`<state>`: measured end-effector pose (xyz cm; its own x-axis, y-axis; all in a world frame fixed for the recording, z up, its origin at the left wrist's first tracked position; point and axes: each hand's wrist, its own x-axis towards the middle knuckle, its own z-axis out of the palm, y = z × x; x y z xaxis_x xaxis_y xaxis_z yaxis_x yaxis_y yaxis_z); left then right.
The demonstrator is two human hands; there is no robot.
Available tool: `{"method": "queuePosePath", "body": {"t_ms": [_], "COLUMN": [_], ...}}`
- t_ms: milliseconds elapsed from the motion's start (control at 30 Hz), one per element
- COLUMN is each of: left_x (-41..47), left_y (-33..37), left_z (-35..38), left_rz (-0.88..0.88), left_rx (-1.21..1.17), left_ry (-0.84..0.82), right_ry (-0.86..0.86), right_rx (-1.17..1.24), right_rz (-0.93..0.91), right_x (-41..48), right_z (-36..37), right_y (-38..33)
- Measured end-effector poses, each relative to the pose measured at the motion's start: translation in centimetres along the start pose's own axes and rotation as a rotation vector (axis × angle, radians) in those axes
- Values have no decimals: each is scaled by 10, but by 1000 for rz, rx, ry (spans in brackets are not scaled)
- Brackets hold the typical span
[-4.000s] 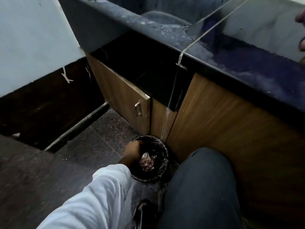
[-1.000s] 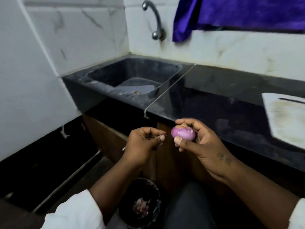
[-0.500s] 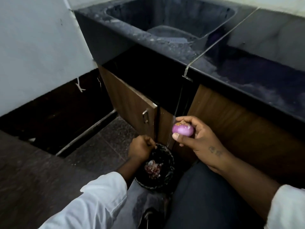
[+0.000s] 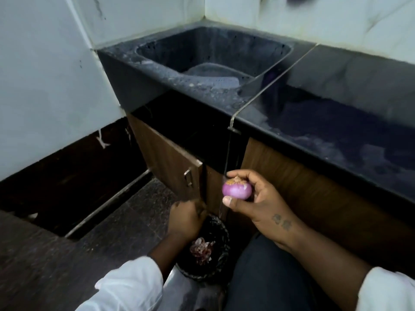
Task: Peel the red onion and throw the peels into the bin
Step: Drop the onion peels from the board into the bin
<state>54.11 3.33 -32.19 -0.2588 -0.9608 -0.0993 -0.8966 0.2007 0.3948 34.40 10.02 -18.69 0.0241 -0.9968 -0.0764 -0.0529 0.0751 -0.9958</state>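
Left sleeve [image 4: 130,286]: white, loose cloth, lower left of the frame.
Right sleeve [image 4: 386,290]: white too, lower right corner.
Marking: small dark two-part tattoo [image 4: 281,221] on the back of my right hand [image 4: 258,205].
Trouser leg [image 4: 265,277]: dark blue-grey, bottom centre.

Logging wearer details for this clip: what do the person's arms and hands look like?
The left hand and right hand are bare. White left sleeve and right sleeve, pushed up the forearms. A small dark tattoo sits near the right wrist.
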Motion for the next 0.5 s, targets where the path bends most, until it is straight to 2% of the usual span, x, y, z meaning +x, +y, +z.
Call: {"method": "queuePosePath", "body": {"t_ms": [100, 233, 333, 500], "left_x": [-7, -21, -35, -51], "left_y": [15, 66, 129, 254], "left_z": [-16, -69, -114, -156], "left_rz": [169, 434, 655, 891], "left_rx": [8, -244, -322, -439], "left_ry": [131, 219, 320, 307], "right_ry": [40, 104, 172, 371], "right_rx": [0, -28, -15, -58], "right_rz": [-79, -193, -234, -330], "right_x": [-17, -51, -84, -135], "right_z": [-12, -43, -90, -175], "right_y": [-28, -77, -115, -163]}}
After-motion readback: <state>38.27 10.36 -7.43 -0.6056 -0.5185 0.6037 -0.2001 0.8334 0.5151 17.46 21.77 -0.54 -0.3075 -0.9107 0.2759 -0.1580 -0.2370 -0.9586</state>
